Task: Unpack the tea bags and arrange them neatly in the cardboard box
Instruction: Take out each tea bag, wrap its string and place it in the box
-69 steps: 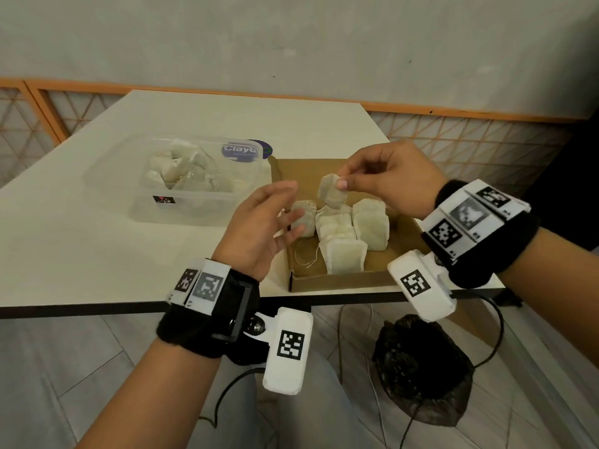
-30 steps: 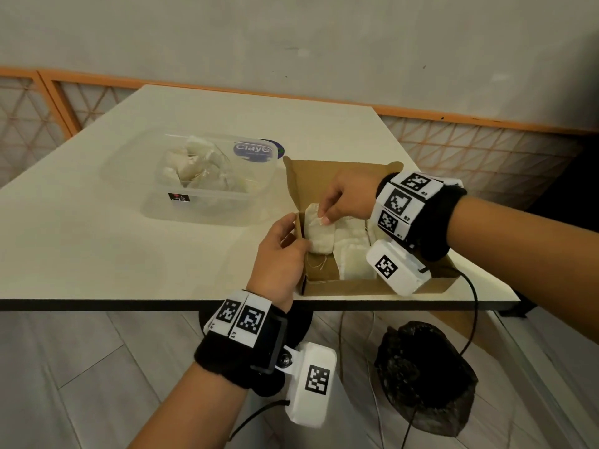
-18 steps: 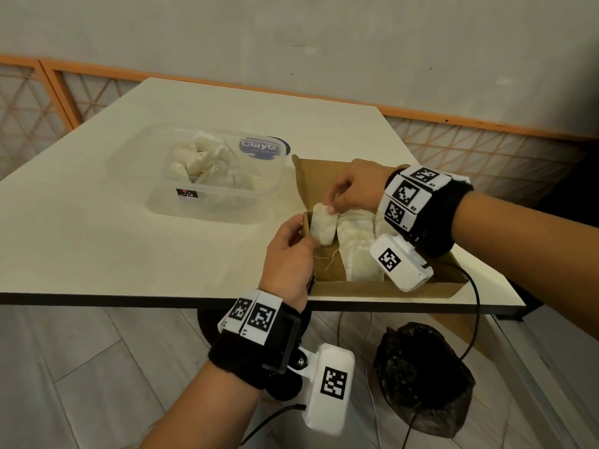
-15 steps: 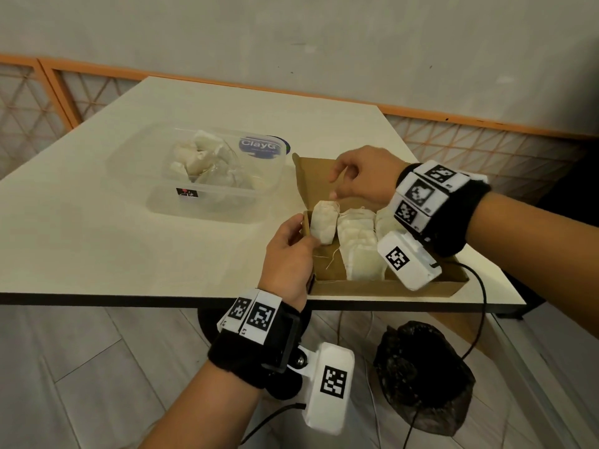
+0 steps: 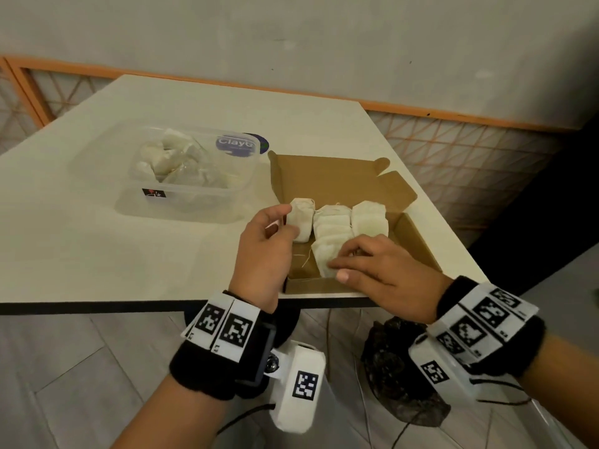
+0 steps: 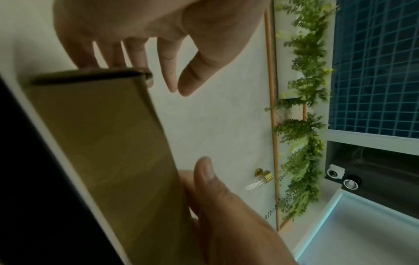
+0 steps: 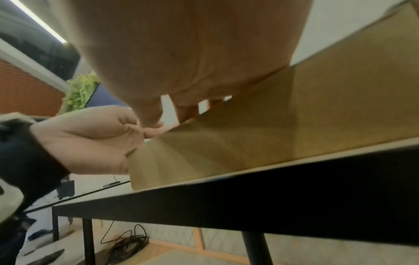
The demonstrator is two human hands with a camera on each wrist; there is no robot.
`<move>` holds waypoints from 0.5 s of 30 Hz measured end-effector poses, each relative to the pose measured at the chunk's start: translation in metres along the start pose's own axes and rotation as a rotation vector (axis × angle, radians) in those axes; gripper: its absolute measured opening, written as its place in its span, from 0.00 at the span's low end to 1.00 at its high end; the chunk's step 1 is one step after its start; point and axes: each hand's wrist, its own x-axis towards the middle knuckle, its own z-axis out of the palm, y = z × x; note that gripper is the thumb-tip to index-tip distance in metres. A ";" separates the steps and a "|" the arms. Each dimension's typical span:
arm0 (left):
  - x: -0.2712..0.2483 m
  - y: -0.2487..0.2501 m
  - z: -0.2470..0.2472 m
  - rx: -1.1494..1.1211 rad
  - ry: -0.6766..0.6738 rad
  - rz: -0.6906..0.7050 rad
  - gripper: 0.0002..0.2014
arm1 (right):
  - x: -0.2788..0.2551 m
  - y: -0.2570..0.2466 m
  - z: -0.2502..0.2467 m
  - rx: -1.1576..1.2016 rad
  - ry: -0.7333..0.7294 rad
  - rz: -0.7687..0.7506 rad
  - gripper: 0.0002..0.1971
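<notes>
An open cardboard box (image 5: 411, 234) sits at the table's near right corner, with white tea bags in three rows. My left hand (image 5: 287, 220) reaches over the box's left wall, thumb and curled fingers holding the lone tea bag (image 5: 303, 218) of the left row. My right hand (image 5: 338, 268) lies flat on the nearest tea bag (image 5: 324, 254) of the middle row, fingers straight and pointing left. The right row (image 5: 369, 218) lies untouched. In the left wrist view my thumb (image 6: 204, 174) lies beside the box wall (image 6: 102, 143). The right wrist view shows the box's front wall (image 7: 272, 125) from below.
A clear plastic tub (image 5: 155, 202) with more tea bags (image 5: 171, 157) stands left of the box, a blue-labelled lid (image 5: 240, 144) behind it. The table's dark front edge (image 5: 97, 307) runs just below my wrists. A black bag (image 5: 398, 377) lies on the floor underneath.
My right hand set a tea bag into the left row, let go, and swung from the far side of the box to the near side. My left hand stayed at the left wall.
</notes>
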 end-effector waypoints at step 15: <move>0.098 0.149 -0.092 0.605 0.256 0.220 0.09 | 0.037 -0.065 -0.045 0.331 0.259 -0.114 0.12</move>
